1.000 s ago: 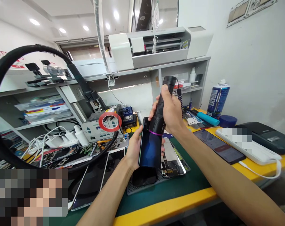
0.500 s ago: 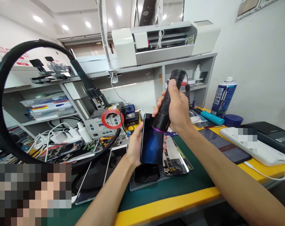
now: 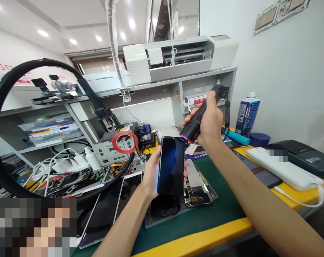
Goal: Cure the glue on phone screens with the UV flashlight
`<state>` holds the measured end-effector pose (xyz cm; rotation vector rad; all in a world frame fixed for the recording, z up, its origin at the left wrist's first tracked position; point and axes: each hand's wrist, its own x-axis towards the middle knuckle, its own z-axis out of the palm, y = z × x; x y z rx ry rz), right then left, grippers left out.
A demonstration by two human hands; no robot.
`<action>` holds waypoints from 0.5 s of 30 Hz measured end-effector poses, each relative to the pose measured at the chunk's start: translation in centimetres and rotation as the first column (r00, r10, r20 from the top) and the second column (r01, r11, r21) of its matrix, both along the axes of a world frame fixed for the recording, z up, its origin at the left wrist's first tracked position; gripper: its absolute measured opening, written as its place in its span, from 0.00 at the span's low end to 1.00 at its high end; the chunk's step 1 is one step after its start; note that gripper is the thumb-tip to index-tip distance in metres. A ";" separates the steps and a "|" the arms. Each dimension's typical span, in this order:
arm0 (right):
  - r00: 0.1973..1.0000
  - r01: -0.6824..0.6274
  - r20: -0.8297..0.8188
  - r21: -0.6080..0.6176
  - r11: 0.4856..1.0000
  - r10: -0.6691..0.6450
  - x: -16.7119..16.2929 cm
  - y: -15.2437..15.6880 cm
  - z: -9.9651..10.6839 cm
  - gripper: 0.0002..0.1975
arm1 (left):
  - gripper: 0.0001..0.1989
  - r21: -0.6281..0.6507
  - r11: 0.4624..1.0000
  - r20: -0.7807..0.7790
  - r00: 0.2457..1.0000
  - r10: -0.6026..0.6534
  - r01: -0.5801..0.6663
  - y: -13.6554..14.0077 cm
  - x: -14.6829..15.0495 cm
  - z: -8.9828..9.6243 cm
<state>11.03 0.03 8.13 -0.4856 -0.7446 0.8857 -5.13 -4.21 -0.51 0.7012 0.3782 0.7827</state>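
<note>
- Holding a dark phone (image 3: 171,166), the left hand (image 3: 150,171) has its thumb along one long side and its fingers (image 3: 185,171) wrapped to the other; the phone is raised above the desk (image 3: 204,237), its glossy face tilted up.
- Blue light shows on that face and along the edge beside the left palm.
- The right hand (image 3: 211,117) grips a black flashlight (image 3: 195,123), fingers closed round the barrel and thumb lying along it.
- The flashlight slants down, its purple-rimmed end near the phone's top corner; whether the two touch, I cannot tell.
- A braided strap (image 3: 227,116) hangs beside the right hand.
- Below the raised phone, a second black phone (image 3: 164,207) lies on a perforated gray pad (image 3: 162,222).
- Just to its right, a pale panel (image 3: 198,182) with exposed ribbon parts rests on the same pad.
- The pad lies on a green mat (image 3: 226,200), which covers part of the yellow desk.
- Toward the right wall stand a blue spray can (image 3: 247,116) and, nearer, a white power bank (image 3: 282,167) with a cable.
</note>
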 end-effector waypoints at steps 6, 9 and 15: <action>1.000 0.001 -0.004 0.021 1.000 -0.001 0.3 0.2 0.0 0.24 | 0.35 -0.003 1.000 -0.008 1.000 0.020 -0.020 0.1 0.0 -0.1; 1.000 -0.009 -0.005 0.020 1.000 0.009 0.3 0.3 -0.1 0.25 | 0.34 -0.014 0.999 -0.017 0.999 0.039 -0.040 0.1 -0.2 -0.1; 0.999 -0.051 -0.007 -0.011 0.999 0.051 0.2 0.6 -0.4 0.26 | 0.34 -0.007 0.999 -0.023 0.999 0.044 -0.045 0.0 -0.3 0.1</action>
